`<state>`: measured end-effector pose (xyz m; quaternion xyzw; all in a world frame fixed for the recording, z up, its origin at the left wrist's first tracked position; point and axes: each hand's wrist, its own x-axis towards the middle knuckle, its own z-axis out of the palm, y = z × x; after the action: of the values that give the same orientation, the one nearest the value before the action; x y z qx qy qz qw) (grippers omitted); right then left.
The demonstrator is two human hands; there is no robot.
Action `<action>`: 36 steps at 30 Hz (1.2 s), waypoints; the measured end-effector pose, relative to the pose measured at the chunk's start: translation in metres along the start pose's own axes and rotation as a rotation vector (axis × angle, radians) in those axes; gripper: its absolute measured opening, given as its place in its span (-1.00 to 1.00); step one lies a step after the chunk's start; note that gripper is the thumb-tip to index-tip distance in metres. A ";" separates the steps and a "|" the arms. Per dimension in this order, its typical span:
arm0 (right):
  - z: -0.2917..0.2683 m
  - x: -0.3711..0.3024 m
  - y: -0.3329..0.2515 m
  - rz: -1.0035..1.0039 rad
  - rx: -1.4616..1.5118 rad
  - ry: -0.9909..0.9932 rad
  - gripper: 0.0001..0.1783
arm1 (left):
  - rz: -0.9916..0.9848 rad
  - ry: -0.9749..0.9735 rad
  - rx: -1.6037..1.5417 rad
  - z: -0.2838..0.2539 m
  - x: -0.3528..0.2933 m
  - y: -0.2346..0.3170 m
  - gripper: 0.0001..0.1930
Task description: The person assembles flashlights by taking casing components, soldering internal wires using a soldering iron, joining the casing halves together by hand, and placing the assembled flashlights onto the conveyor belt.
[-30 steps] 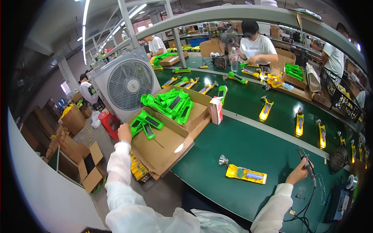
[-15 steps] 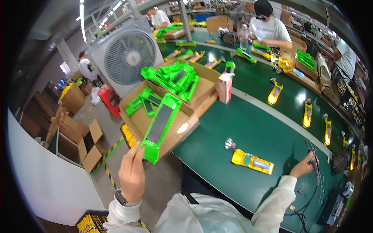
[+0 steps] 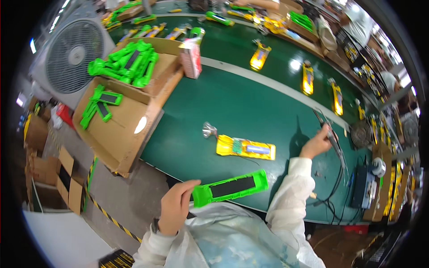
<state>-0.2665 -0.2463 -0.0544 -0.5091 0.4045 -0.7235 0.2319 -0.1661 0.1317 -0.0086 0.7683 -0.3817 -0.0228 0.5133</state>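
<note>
My left hand (image 3: 173, 209) pinches one end of a green plastic casing half (image 3: 232, 187) with a black panel inside. The casing lies nearly level above the table's near edge, in front of my body. My right hand (image 3: 316, 144) grips a soldering iron (image 3: 332, 137) with its tip pointing up and away, over the right of the table. Between my hands, on the green table, rests a yellow casing half (image 3: 225, 145) with a small circuit board and a blue cylindrical cell. A shiny reflector (image 3: 208, 130) is wired to its left end.
Cardboard trays (image 3: 114, 147) with green casings stand at the left, beside a pink-and-white box (image 3: 191, 60). Behind, yellow assemblies (image 3: 308, 79) lie along a dark green belt. A soldering station (image 3: 364, 187) and cables are at the right. A large fan (image 3: 75, 56) stands far left.
My left hand has brought the green casing from over the cardboard tray to the table's near edge, turning it level. The view has swung right. My right hand still holds the soldering iron.
</note>
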 end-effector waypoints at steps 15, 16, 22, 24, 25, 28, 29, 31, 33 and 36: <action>-0.131 -0.074 -0.066 -0.028 0.077 -0.329 -0.76 | 0.492 -0.312 0.240 0.054 0.051 -0.012 -0.73; -0.137 -0.079 -0.069 -0.018 0.088 -0.344 -0.75 | 0.492 -0.345 0.261 0.058 0.050 -0.012 -0.72; -0.128 -0.078 -0.076 -0.035 0.029 -0.397 -0.75 | 0.436 -0.402 0.302 0.069 0.051 -0.017 -0.70; -0.129 -0.078 -0.073 -0.048 0.016 -0.421 -0.75 | 0.418 -0.410 0.287 0.068 0.050 -0.018 -0.68; -0.130 -0.078 -0.072 -0.048 0.017 -0.422 -0.75 | 0.423 -0.397 0.277 0.069 0.050 -0.018 -0.67; -0.131 -0.080 -0.073 -0.060 0.061 -0.408 -0.75 | 0.433 -0.369 0.261 0.070 0.048 -0.018 -0.67; -0.130 -0.080 -0.075 -0.030 0.069 -0.402 -0.75 | 0.441 -0.355 0.253 0.070 0.048 -0.017 -0.68; -0.130 -0.080 -0.076 -0.001 0.075 -0.394 -0.74 | 0.434 -0.356 0.250 0.070 0.047 -0.017 -0.69; -0.130 -0.080 -0.074 -0.051 0.078 -0.398 -0.74 | 0.429 -0.357 0.247 0.070 0.047 -0.018 -0.70; -0.132 -0.079 -0.073 -0.059 0.068 -0.400 -0.75 | 0.475 -0.360 0.263 0.070 0.050 -0.016 -0.71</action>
<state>-0.3529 -0.0998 -0.0579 -0.6462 0.3106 -0.6277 0.3032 -0.1517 0.0505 -0.0364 0.7011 -0.6347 0.0118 0.3248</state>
